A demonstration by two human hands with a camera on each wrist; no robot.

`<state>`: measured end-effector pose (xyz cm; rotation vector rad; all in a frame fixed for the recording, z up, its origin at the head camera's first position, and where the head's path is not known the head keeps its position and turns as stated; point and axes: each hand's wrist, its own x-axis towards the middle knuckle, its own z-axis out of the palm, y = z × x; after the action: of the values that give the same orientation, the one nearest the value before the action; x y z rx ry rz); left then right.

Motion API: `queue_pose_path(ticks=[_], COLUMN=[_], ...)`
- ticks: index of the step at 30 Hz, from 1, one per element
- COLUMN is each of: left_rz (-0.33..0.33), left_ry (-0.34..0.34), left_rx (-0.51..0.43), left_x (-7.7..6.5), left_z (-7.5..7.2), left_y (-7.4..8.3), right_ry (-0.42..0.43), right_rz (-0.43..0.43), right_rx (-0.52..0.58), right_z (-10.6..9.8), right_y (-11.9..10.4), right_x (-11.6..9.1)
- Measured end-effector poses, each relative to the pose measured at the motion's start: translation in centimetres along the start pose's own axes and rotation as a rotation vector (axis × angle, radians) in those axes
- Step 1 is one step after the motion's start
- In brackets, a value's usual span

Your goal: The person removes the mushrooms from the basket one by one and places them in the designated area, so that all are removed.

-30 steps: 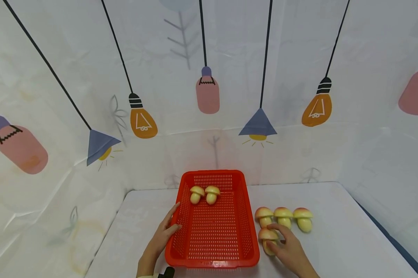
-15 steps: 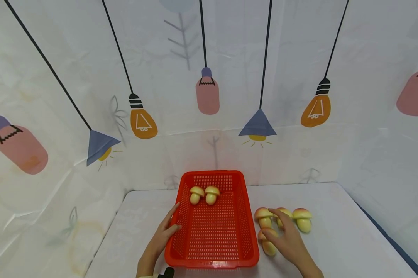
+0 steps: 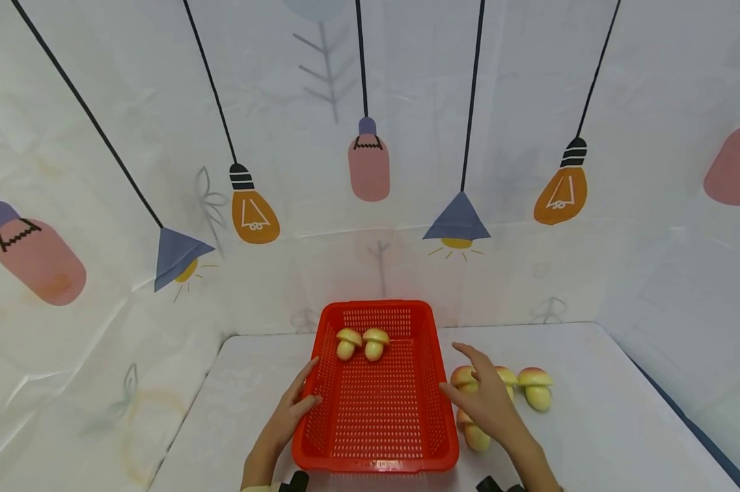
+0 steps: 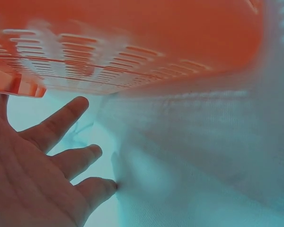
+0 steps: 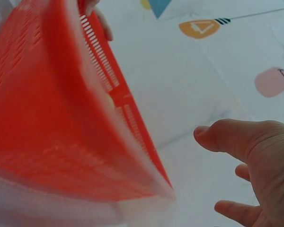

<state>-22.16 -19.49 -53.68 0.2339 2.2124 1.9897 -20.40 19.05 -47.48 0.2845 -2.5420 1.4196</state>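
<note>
My left hand (image 3: 285, 418) rests at the left rim of a red perforated plastic basket (image 3: 376, 417), thumb and forefinger reaching to its edge. In the left wrist view the other fingers (image 4: 78, 163) spread straight below the basket wall. Two yellow toy mushrooms (image 3: 361, 345) lie at the basket's far left. Beside the right rim, my right hand (image 3: 488, 403) is held with thumb and fingers apart and nothing between them. It partly covers several reddish-capped toy mushrooms on the table; the rightmost toy mushroom (image 3: 536, 388) and the nearest toy mushroom (image 3: 477, 436) show beyond it.
A white table (image 3: 615, 424) carries everything. Close behind it hangs a pale sheet (image 3: 529, 287) printed with lamps and bulbs, which also closes off both sides. Dark wrist straps (image 3: 298, 480) show at the bottom of the head view.
My right hand has left the nearest toy mushroom, opened, and moved up and left toward the basket's right rim. That mushroom stays on the table. The left hand and basket are unmoved.
</note>
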Motion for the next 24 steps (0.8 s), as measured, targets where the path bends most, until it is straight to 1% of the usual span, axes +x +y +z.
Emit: queue_pose_path(ticks=[3, 5, 8, 10, 12, 13, 17, 19, 24], left_rz=[0.023, 0.042, 0.06, 0.061, 0.066, 0.067, 0.069, 0.073, 0.105], left_ry=[-0.006, 0.004, 0.048, 0.077, 0.091, 0.089, 0.062, 0.061, 0.121], left_rx=[0.013, 0.038, 0.117, 0.176, 0.236, 0.251, 0.266, 0.274, 0.364], left_x=[0.1, 0.1, 0.2, 0.2, 0.2, 0.3, 0.5, 0.5, 0.6], left_z=[-0.1, -0.2, -0.2, -0.3, -0.3, -0.4, -0.6, -0.6, -0.5], left_y=[0.0, -0.1, 0.0, 0.0, 0.1, 0.2, 0.6, 1.0, 1.6], right_ry=[-0.028, -0.047, -0.078, -0.108, -0.141, -0.159, -0.221, -0.239, -0.25], right_rz=[0.026, 0.029, 0.017, 0.011, 0.017, 0.022, 0.011, -0.002, 0.0], right_rx=[0.042, 0.081, 0.143, 0.173, 0.195, 0.208, 0.235, 0.239, 0.237], right_z=[0.5, 1.0, 1.7, 2.1, 2.6, 2.9, 4.3, 5.0, 6.7], right_y=[-0.8, -1.2, -1.7, -2.1, -2.6, -2.8, -3.6, -4.0, -4.5], right_x=[0.7, 1.2, 1.9, 2.4, 2.8, 3.1, 4.0, 4.5, 5.7])
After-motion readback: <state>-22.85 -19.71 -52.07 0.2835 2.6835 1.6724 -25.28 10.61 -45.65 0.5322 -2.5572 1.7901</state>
